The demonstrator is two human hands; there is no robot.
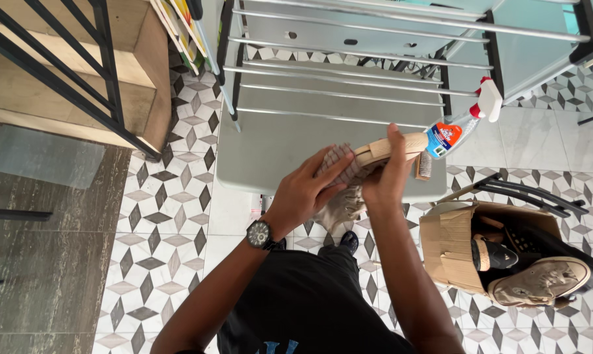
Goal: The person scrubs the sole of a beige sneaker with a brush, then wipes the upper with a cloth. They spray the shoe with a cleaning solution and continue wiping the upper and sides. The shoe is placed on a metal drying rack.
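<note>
A patterned tile floor point(172, 196) surrounds a grey slatted table point(290, 141), with wooden stairs point(67, 72) and black railing nearby.

One spray bottle point(464, 124), one cardboard box point(449, 246), one wristwatch point(259, 234).

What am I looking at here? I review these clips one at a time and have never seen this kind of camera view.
There is no machine. One camera sits on a person's head and looks straight down, so you see their own two arms, dark clothes and a foot on the patterned floor tiles. The left hand, with a watch on its wrist, presses a grey cloth against a beige shoe, which the right hand grips. Both are held above a grey table. A spray bottle lies on the table by the shoe. To the right, a cardboard box holds more shoes. Wooden stairs with a black railing are top left.
</note>
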